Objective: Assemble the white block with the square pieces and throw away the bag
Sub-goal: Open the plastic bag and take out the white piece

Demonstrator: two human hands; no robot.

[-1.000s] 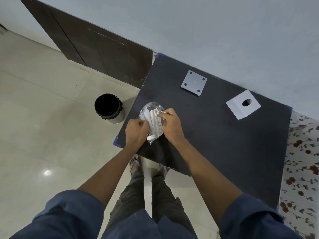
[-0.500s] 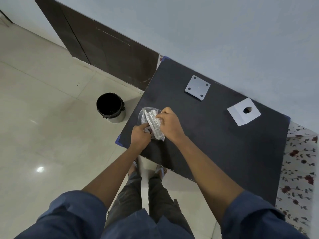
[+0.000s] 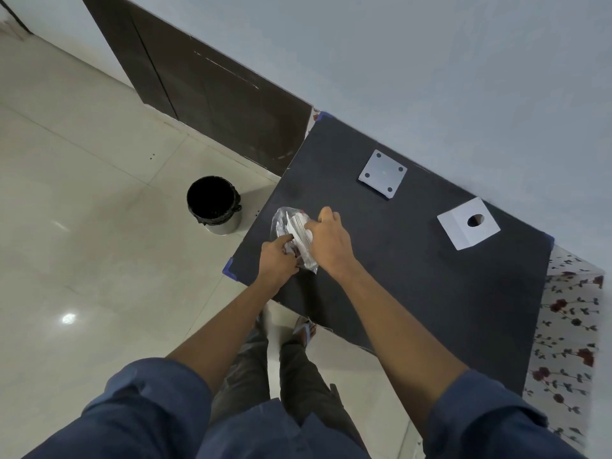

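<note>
A clear plastic bag with white pieces inside sits near the left edge of the black table. My left hand grips the bag's lower end, fingers tucked into it. My right hand pinches the bag and the white pieces from the right side. A white block with a round hole lies at the far right of the table. A grey square plate with corner holes lies near the table's back edge.
A black bin stands on the tiled floor left of the table. A dark wooden panel leans along the wall behind it. Floral cloth borders the table's right side. My feet are at the table's near edge.
Both hands have kept hold of the bag and worked it; the left fingers have pushed further in. The camera view shifted slightly.
</note>
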